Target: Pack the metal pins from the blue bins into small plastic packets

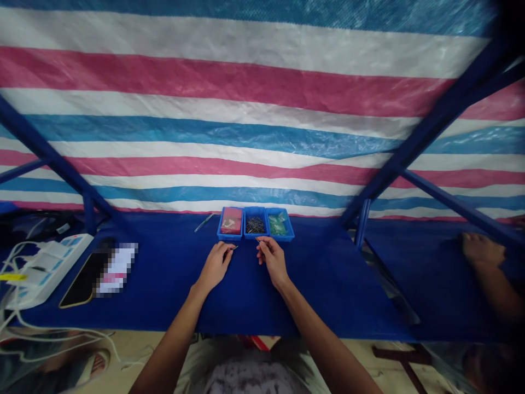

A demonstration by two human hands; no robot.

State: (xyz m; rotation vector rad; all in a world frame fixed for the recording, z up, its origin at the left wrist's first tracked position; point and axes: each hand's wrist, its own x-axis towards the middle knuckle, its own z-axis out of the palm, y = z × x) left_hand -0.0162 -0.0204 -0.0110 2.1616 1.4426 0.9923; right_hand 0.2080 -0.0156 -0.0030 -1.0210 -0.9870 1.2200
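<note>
My left hand [216,262] rests on the blue table with thumb and forefinger pinched on a small screw [235,248], its thin end sticking out to the right. Just in front of the bins, my right hand [272,259] pinches another small thin piece [257,239] that looks like a screw, largely covered by the fingers. Beyond the hands stand three blue bins side by side. The left bin [229,237] holds a pinkish-red packet, the middle bin [256,236] many dark screws, and the right bin [281,237] green pieces in clear plastic.
A pen-like stick [203,222] lies left of the bins. A phone [87,278], a blurred-out patch and a white power strip [51,268] with cables are at the left. Blue frame bars [404,150] slant on both sides before a striped sheet. Another person's hand [484,249] is far right.
</note>
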